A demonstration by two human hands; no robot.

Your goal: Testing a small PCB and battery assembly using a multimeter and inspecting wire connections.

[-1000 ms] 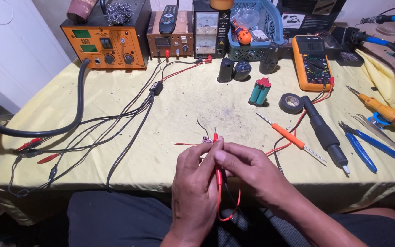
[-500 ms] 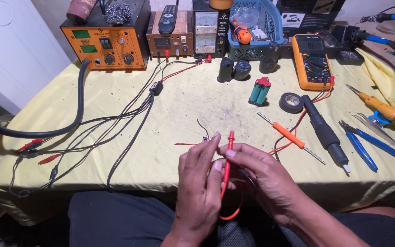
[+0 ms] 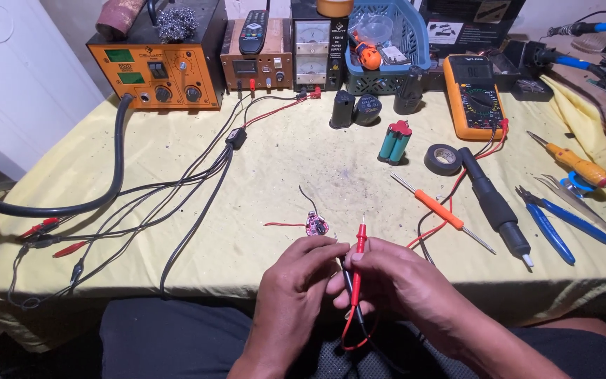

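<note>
Near the table's front edge, both hands meet over the yellow cloth (image 3: 177, 154); the right hand (image 3: 394, 281) pinches a red probe (image 3: 358, 263) upright, tip toward twelve o'clock; the left hand (image 3: 296, 277) grips a black probe (image 3: 347, 281) just beside it. At eleven o'clock from the hands lies a small pink circuit board (image 3: 315, 224); at two o'clock, an orange screwdriver (image 3: 440, 209); an orange meter (image 3: 475, 95) sits farther back.

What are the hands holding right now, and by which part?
Both hands grip the red probe by its lower handle, right hand and left hand; a black probe sits between them.
</note>
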